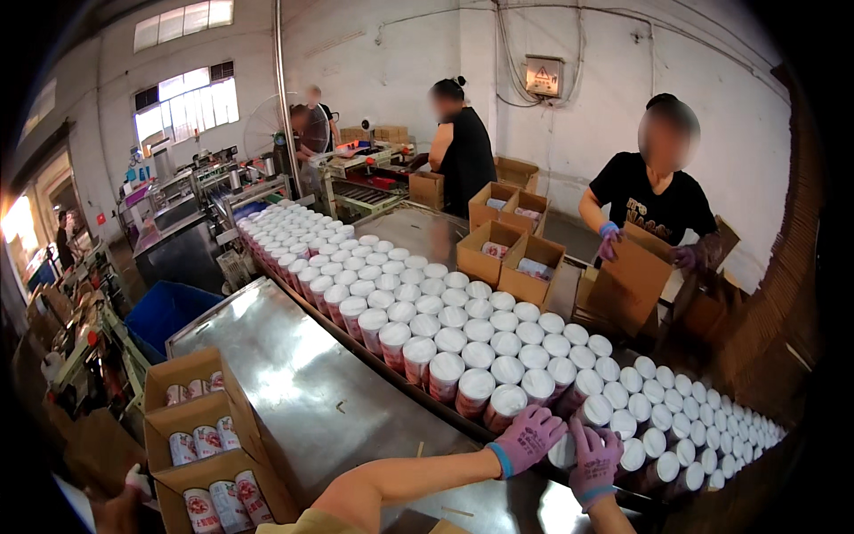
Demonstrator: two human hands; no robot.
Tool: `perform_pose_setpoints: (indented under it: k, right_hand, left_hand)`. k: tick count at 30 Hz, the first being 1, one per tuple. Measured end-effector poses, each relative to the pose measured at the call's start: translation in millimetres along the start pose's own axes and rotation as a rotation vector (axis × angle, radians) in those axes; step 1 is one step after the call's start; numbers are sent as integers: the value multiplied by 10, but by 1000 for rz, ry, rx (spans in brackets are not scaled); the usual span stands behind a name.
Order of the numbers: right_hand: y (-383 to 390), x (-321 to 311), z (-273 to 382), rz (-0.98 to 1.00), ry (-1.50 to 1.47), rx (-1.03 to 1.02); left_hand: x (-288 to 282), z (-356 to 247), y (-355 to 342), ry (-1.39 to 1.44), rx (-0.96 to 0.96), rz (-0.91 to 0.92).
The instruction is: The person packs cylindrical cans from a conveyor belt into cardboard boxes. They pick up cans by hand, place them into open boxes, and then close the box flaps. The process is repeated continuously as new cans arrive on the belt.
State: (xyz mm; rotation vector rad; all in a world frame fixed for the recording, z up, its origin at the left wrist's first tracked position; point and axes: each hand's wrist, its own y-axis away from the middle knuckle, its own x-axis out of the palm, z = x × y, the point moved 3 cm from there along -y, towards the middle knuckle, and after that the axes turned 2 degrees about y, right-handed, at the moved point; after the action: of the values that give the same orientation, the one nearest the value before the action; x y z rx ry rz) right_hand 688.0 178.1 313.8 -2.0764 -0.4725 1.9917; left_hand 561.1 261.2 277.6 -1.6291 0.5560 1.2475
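Rows of cylindrical cans (447, 366) with white lids and red-and-white sides stand upright and close together on a long conveyor. At its near edge, my left hand (531, 438), in a pinkish-purple glove with a blue cuff, has its fingers bent against a can (561, 454). Gloved the same way, my right hand (594, 465) closes on that can's other side. The can's white lid shows between both hands; its lower part is hidden. Other cans crowd around my fingertips.
A metal table (298, 356) lies along the conveyor's near side. At left, open cartons (258, 458) hold cans lying flat. Beyond the conveyor stand more open cartons (531, 287). A co-worker (654, 191) there handles a cardboard box (629, 278). A blue bin (169, 311) stands at left.
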Motion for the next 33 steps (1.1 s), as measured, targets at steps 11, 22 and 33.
perform_pose_setpoints:
  k: [11,22,33]
  right_hand:
    - [611,-587,290,212,-154,-173]
    - [765,-526,726,1352,-1078,127]
    - [1622,779,533,1484,-1181,-50]
  left_hand:
    - [-706,-426,721,289,36,63]
    - [-410,-450,1145,802,-100,996]
    - [-555,-651,1586,820,-136,1114]
